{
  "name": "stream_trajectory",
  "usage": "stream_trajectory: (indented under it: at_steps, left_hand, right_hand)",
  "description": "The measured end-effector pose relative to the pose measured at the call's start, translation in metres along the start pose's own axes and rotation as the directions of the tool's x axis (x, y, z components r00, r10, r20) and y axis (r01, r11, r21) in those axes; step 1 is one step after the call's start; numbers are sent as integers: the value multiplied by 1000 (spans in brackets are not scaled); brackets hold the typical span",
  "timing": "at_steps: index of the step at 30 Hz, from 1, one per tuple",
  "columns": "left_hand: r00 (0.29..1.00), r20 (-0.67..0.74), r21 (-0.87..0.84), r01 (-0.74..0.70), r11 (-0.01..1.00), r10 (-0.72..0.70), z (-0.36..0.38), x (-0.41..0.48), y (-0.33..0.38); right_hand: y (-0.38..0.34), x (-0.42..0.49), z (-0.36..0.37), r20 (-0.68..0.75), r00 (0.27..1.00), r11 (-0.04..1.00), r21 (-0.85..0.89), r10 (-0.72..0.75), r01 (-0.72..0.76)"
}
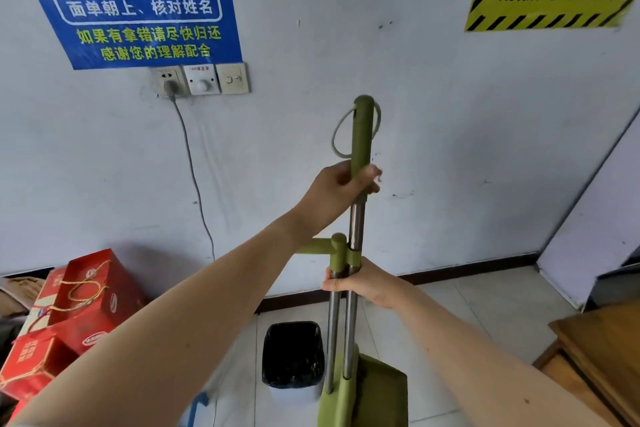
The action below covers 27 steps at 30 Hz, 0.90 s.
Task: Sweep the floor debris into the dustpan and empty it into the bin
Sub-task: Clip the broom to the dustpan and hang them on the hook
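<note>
Left hand [341,189] wraps the broom [362,135] grip; below it, right hand [365,282] clasps both steel shafts [331,329]. Dustpan [377,392] stands beneath, bin [294,354] down-left. Best: steady the pan's shaft, draw the broom straight up from its clip [351,258].

Arms outstretched; left hand [341,191] clenched high, right hand [363,282] clenched lower.
</note>
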<state>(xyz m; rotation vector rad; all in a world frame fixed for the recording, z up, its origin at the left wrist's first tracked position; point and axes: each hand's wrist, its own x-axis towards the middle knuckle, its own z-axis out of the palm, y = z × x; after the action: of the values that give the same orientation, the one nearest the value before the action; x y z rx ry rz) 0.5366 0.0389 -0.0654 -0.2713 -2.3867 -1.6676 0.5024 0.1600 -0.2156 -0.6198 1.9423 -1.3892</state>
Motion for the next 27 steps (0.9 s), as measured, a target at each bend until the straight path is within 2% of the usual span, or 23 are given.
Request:
stream_trajectory:
  at_steps: [2,4,7,9,14,16,19,24,27]
  left_hand:
    - [998,-67,-211,-23,977,9,9,11,15]
    - [992,-109,-372,15,928,-60,11,25,28]
    - [987,-78,-598,66,798,-140,1,56,36]
    - [986,-38,-675,96,732,-165,-9,77,39]
    - [995,21,-648,84,757,-93,-28,138,43]
    - [992,116,-629,112,769,-49,-33,166,47]
    - [954,299,-514,160,843,2,-35,201,47]
    - [901,434,-390,191,901,-2,-22,247,40]
    - [872,489,-396,217,892,5,-2,271,36]
  right_hand:
    - [6,-1,-7,4,1000,1000,5,18,-18]
    - [12,0,-12,9,999,999,10,31,-31]
    - [19,7,-22,0,999,999,-14,46,-46]
    - [23,15,-33,16,998,996,-58,67,-66]
    - [35,44,-72,66,985,984,-96,160,-153]
    - [36,60,-93,83,974,971,-139,209,-196]
    - [37,77,-124,132,945,944,-188,298,-272]
    - [32,95,-191,125,922,930,-32,367,-366]
    - [30,110,-225,138,913,924,-52,383,-379]
